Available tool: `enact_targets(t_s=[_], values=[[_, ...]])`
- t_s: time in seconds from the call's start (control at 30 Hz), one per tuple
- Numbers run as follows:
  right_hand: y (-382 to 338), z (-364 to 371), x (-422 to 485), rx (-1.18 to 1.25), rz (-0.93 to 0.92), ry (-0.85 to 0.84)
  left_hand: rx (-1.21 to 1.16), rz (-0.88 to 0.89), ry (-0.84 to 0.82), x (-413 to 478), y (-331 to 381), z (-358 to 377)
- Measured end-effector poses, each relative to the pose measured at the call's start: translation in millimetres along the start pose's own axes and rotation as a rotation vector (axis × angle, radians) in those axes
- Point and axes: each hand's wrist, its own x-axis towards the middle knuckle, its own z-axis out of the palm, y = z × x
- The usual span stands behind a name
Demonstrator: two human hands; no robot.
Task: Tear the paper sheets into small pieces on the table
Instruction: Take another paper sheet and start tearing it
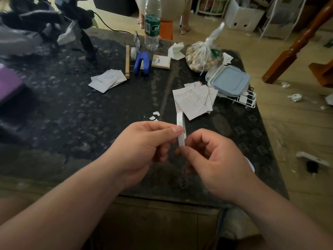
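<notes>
Head view: a person's left hand (pixel 144 141) and right hand (pixel 212 159) met above the dark counter (pixel 72 114), both pinching a narrow white paper strip (pixel 180 130) that stood nearly upright between them. The left hand's thumb and forefinger gripped the strip near its middle, while the right hand's fingertips held its lower end, the two hands close together. Just beyond the left hand, a few small torn pieces (pixel 154 116) lay on the counter. Past the strip's top, a loose stack of printed paper sheets (pixel 193 100) rested on the counter's right side, just beside a blue-lidded container (pixel 228 81) and a white wire rack (pixel 246 100). A second stack of sheets (pixel 108 81) lay farther left, near a blue tool (pixel 142 63). Toward the far edge stood a clear plastic bottle (pixel 152 24), with a knotted plastic bag (pixel 203 55) to its right.
</notes>
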Motion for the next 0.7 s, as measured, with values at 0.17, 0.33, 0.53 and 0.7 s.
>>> enact_targets(t_s=[0.17, 0.33, 0.53, 0.7], values=[[3.3, 1.3, 1.5, -0.143, -0.198, -0.049, 0.017, 0.017, 0.021, 0.4, -4.3, 10.2], [7.5, 7.5, 5.2, -0.293, -0.324, -0.087, -0.062, -0.034, 0.089, 4.5, -7.7, 15.9], [1.6, 2.7, 4.3, -0.031, -0.086, -0.032, 0.141, 0.061, 0.135, 0.7, -5.4, 9.6], [-0.5, 5.1, 10.4, 0.361, 0.162, 0.016, 0.359, 0.123, 0.087, -5.6, -6.2, 7.7]])
